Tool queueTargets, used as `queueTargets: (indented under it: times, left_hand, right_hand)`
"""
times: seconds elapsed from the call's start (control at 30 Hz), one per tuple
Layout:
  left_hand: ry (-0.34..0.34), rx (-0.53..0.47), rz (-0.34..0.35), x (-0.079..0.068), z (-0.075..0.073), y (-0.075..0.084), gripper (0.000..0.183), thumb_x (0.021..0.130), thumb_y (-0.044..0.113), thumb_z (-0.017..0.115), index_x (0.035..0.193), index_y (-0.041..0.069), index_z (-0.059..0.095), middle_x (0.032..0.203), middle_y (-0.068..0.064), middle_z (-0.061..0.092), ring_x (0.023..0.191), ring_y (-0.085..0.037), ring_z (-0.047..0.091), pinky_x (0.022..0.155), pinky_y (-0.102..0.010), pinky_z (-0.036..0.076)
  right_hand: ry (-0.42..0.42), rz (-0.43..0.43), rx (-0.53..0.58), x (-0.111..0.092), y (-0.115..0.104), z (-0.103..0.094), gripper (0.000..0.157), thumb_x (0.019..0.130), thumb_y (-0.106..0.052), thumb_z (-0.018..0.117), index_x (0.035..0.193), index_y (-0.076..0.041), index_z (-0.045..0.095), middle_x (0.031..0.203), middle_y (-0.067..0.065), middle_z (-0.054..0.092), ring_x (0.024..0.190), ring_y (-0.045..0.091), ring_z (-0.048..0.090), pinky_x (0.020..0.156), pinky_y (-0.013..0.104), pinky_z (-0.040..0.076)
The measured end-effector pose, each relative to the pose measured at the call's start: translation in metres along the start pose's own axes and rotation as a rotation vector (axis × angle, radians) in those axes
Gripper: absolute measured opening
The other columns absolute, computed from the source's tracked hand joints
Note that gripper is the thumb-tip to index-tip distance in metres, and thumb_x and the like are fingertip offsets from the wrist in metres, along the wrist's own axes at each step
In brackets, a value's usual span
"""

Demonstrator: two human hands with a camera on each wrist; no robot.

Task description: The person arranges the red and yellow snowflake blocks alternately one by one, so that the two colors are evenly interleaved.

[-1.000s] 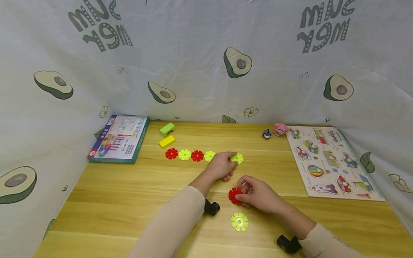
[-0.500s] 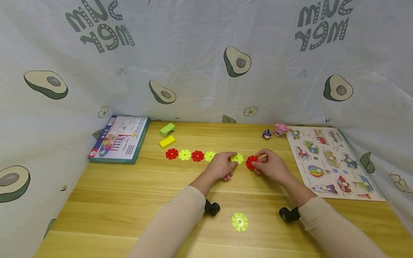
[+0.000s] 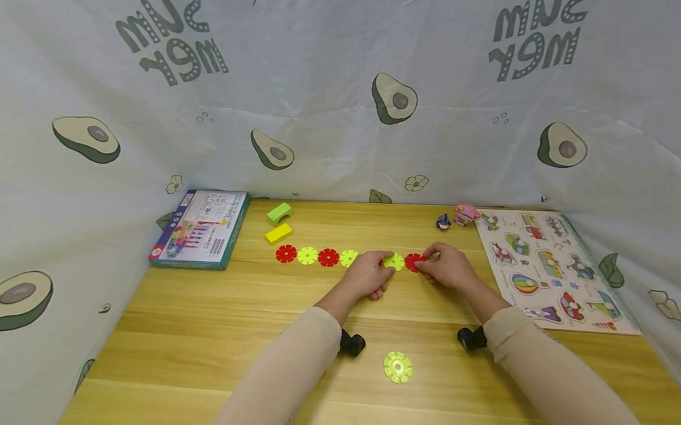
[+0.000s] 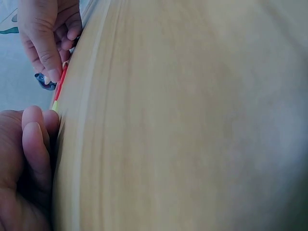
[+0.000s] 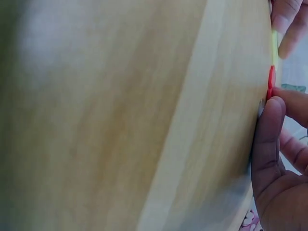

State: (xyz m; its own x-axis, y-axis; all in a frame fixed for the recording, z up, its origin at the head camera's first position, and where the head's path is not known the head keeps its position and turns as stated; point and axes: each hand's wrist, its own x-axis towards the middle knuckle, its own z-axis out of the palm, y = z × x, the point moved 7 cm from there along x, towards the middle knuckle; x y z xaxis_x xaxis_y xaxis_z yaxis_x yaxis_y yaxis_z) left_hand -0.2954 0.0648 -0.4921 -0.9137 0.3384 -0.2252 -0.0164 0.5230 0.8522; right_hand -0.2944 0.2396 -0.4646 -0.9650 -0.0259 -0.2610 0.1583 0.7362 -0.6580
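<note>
A row of flat notched plastic building discs, alternating red and yellow-green, runs across the table; a red disc (image 3: 286, 254) forms its left end. My left hand (image 3: 366, 274) covers part of the row and holds a yellow-green disc (image 3: 395, 262) between forefinger and thumb, against the tabletop. Just right of it, my right hand (image 3: 449, 266) pinches another red disc (image 3: 413, 262) by its right side, thumb nearer me. From the right wrist, this red disc (image 5: 272, 77) appears edge-on, its rim meeting the yellow-green disc (image 5: 275, 48). A separate yellow-green disc (image 3: 398, 367) lies nearer me.
Behind the row's left end lie a green arch block (image 3: 279, 213) and a yellow block (image 3: 278, 234). A picture box (image 3: 199, 229) stands at left. Two small figurines (image 3: 443, 222) and a picture puzzle board (image 3: 555, 269) are at right. A printed cloth (image 3: 333, 111) hangs behind.
My right hand has carried the red disc away from me and rightward, then slightly left against the yellow-green disc. My left hand has stayed on the row.
</note>
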Motion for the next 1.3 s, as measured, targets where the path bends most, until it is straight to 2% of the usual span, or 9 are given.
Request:
queueTargets:
  times: [0.23,0.5,0.6,0.77,0.87,1.03,1.17,1.3]
  left_hand:
    - [-0.013,0.002,0.003,-0.001,-0.001,0.001,0.046,0.092,0.028,0.059,0.137,0.028,0.046,0.051,-0.008,0.058,0.036,-0.020,0.055,0.040,-0.033,0.051]
    - [-0.023,0.000,0.020,-0.005,-0.003,0.002,0.049,0.091,0.027,0.060,0.137,0.028,0.045,0.052,-0.008,0.058,0.036,-0.019,0.053,0.040,-0.033,0.050]
    - [-0.034,0.041,0.052,-0.004,-0.001,0.005,0.050,0.090,0.028,0.061,0.137,0.028,0.045,0.050,-0.007,0.057,0.036,-0.019,0.053,0.039,-0.032,0.050]
    - [-0.061,0.166,0.088,-0.002,0.006,0.013,0.049,0.090,0.032,0.060,0.136,0.031,0.044,0.047,-0.004,0.053,0.036,-0.018,0.053,0.037,-0.029,0.048]
    - [-0.093,0.184,0.104,0.001,0.013,0.020,0.048,0.091,0.032,0.060,0.136,0.031,0.044,0.049,-0.003,0.053,0.036,-0.017,0.053,0.037,-0.029,0.048]
    - [-0.134,0.111,0.113,0.006,0.028,0.034,0.045,0.091,0.028,0.060,0.135,0.027,0.047,0.053,-0.005,0.056,0.038,-0.018,0.055,0.039,-0.030,0.049]
    - [-0.114,0.106,0.091,0.009,0.034,0.037,0.047,0.092,0.031,0.059,0.136,0.029,0.045,0.053,-0.005,0.056,0.038,-0.018,0.054,0.038,-0.029,0.049]
    - [-0.085,0.143,0.070,0.011,0.037,0.037,0.049,0.091,0.035,0.058,0.138,0.033,0.042,0.051,-0.004,0.054,0.037,-0.017,0.052,0.037,-0.028,0.047]
  right_hand:
    - [0.014,-0.024,-0.030,-0.008,-0.003,0.000,0.037,0.086,-0.034,0.066,0.108,-0.007,0.052,0.074,0.007,0.061,0.058,0.018,0.058,0.054,0.029,0.048]
    - [-0.010,-0.130,-0.010,-0.041,-0.007,0.012,0.037,0.084,-0.034,0.068,0.107,-0.007,0.055,0.070,0.005,0.058,0.055,0.017,0.057,0.049,0.029,0.047]
    - [-0.033,-0.153,0.019,-0.055,-0.006,0.016,0.036,0.084,-0.030,0.069,0.108,-0.006,0.056,0.071,0.006,0.058,0.056,0.018,0.057,0.049,0.030,0.048]
    - [-0.075,-0.172,0.041,-0.078,-0.006,0.023,0.037,0.083,-0.029,0.070,0.109,-0.007,0.057,0.074,0.005,0.058,0.059,0.018,0.057,0.051,0.030,0.048]
    - [-0.091,-0.185,0.032,-0.093,-0.007,0.030,0.036,0.081,-0.030,0.072,0.107,-0.010,0.058,0.074,0.003,0.058,0.058,0.016,0.055,0.049,0.028,0.046]
    - [-0.171,-0.249,0.044,-0.118,-0.014,0.047,0.034,0.078,-0.031,0.074,0.104,-0.013,0.060,0.072,0.001,0.056,0.054,0.013,0.051,0.046,0.024,0.042]
    - [-0.276,-0.332,0.010,-0.137,-0.022,0.065,0.037,0.076,-0.036,0.075,0.105,-0.016,0.061,0.073,-0.003,0.055,0.056,0.010,0.049,0.048,0.023,0.042]
    - [-0.340,-0.404,-0.027,-0.150,-0.030,0.076,0.042,0.073,-0.037,0.077,0.108,-0.018,0.061,0.075,-0.003,0.054,0.062,0.008,0.048,0.054,0.024,0.043]
